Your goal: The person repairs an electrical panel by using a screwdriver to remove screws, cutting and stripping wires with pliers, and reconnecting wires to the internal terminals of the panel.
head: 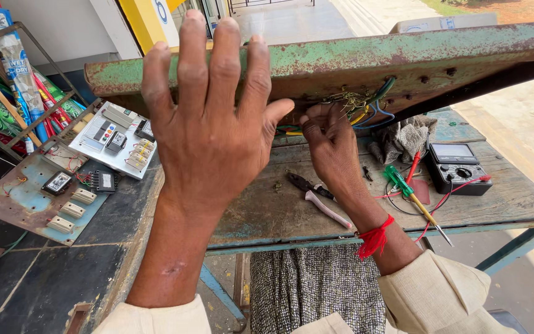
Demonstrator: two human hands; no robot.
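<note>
While a multimeter (458,167), screwdriver (416,203) and pliers (319,196) are lying on the workbench (267,210), we are steadying the rusty green panel (353,62), running left-right, with our left hand (208,124) splayed, our right hand (332,145) pinching its wires (366,108)

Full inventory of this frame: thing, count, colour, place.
Metal panel: 1, green and rusty, tilted up over the bench.
Wires: a bundle, blue, yellow and green, under the panel's edge.
Bench: 1, worn wood on a blue frame, centre.
Pliers: 1, pale handles, on the bench.
Screwdriver: 1, green handle, right of the pliers.
Multimeter: 1, black with red leads, bench right.
Rag: 1, grey, behind the multimeter.
Switch boards: 2, one white, one blue-grey, left.
Left hand: fingers spread, resting on the panel's rim.
Right hand: red wrist thread, fingertips at the wires.
</note>
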